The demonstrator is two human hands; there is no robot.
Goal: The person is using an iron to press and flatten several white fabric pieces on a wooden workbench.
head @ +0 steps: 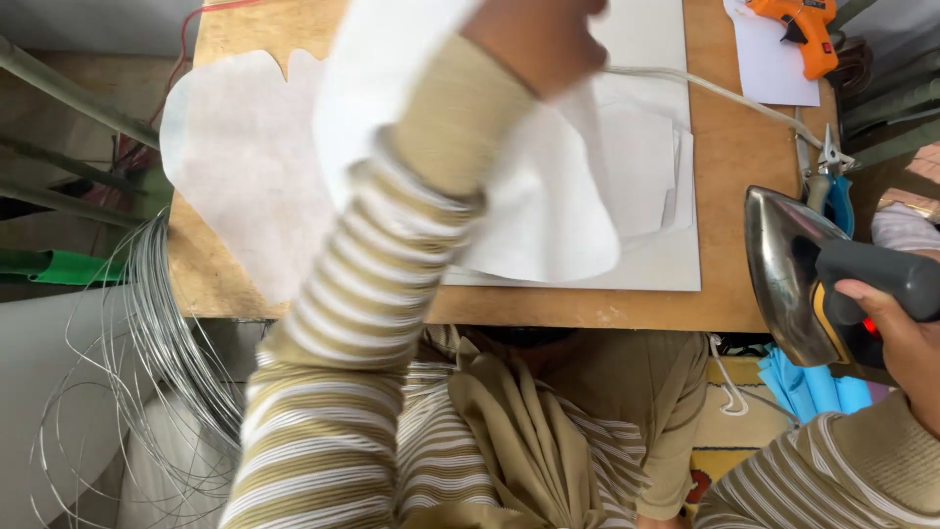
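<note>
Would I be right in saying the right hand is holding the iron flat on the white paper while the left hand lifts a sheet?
Not quite: the head view shows the iron held tilted up beside the table, off the white paper, by the right hand. The left hand does lift a sheet.

white fabric piece (548, 211) | lifted, curved over table | iron (798, 274) | tilted, held at edge
</note>
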